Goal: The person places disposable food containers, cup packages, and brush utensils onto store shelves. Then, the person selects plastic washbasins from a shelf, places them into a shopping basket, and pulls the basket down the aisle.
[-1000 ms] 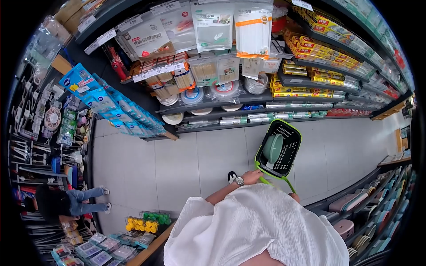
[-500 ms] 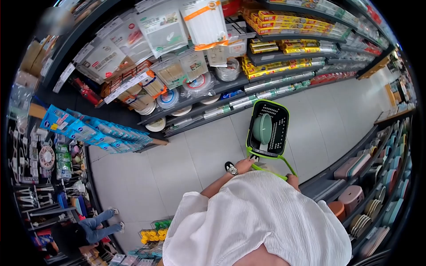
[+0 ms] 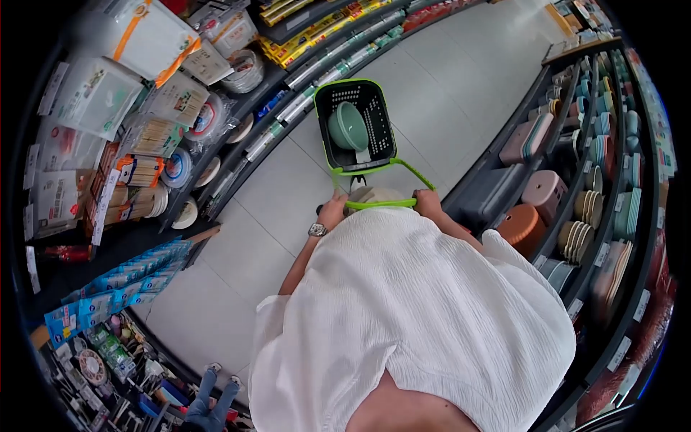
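Note:
A black shopping basket [image 3: 374,119] with a bright green rim stands out in front of me, over the floor. Inside it rests a pale green bowl [image 3: 348,127], tilted on its side, with a small white label below it. The basket's green handle [image 3: 381,204] reaches back towards my body. My left hand [image 3: 332,211], a watch [image 3: 317,230] on its wrist, is closed at the left end of the handle. At the other end, my right hand [image 3: 430,202] has its fingers wrapped round the handle.
Packaged goods and foil containers [image 3: 245,70] fill the left shelf. Along the right, shelves hold stacked plates [image 3: 586,209], an orange stool [image 3: 520,229] and a pink stool [image 3: 545,191]. Blue packets [image 3: 129,281] hang at lower left. Another person's legs [image 3: 212,403] show at the bottom.
My view has turned, swinging the left shelves further out and bringing more of the right shelves in. The basket now appears higher and further left. Both hands stay on the handle.

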### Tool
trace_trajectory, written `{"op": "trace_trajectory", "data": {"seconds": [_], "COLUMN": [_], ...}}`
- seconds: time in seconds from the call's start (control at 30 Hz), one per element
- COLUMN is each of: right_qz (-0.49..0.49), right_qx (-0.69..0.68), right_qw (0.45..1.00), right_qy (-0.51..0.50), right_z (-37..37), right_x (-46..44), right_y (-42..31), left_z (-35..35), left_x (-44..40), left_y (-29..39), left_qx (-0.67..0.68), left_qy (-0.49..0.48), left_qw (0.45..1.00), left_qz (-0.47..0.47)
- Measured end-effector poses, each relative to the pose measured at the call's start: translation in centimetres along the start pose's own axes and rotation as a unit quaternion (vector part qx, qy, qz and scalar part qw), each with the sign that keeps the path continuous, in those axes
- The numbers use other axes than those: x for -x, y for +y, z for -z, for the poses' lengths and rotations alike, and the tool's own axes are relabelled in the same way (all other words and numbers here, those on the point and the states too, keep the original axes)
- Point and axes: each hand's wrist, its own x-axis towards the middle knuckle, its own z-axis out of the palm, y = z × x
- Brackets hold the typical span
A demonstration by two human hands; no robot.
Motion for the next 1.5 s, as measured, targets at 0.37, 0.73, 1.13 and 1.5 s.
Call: {"op": "trace_trajectory", "data": {"seconds": [0.37, 0.73, 1.13, 1.5], "right_qz": [-0.001, 0.021, 0.047, 0.048], "right_qx": [0.008, -0.039, -0.079, -0.050], "right_qw": [1.000, 0.996, 0.994, 0.993], "right_qy": [-0.030, -0.079, -0.063, -0.092], "right_z": [1.0, 3.7, 3.9, 5.7], "right_x": [-1.6, -2.0, -5.9, -8.4], "right_y": [1.4, 1.9, 5.0, 4.6], "left_z": [-1.5, -1.0, -0.7, 0.6], "left_x": [-2.2, -4.3, -9.5, -11.2], "left_y": [0.4, 2.7, 2.1, 1.5], "left_qx": [-0.037, -0.057, -0.084, -0.126], "left_qy": [0.029, 0.003, -0.061, -0.093], "left_qw": [0.999, 0.997, 0.990, 0.983], "left_qz": [0.001, 0.053, 0.090, 0.094]}}
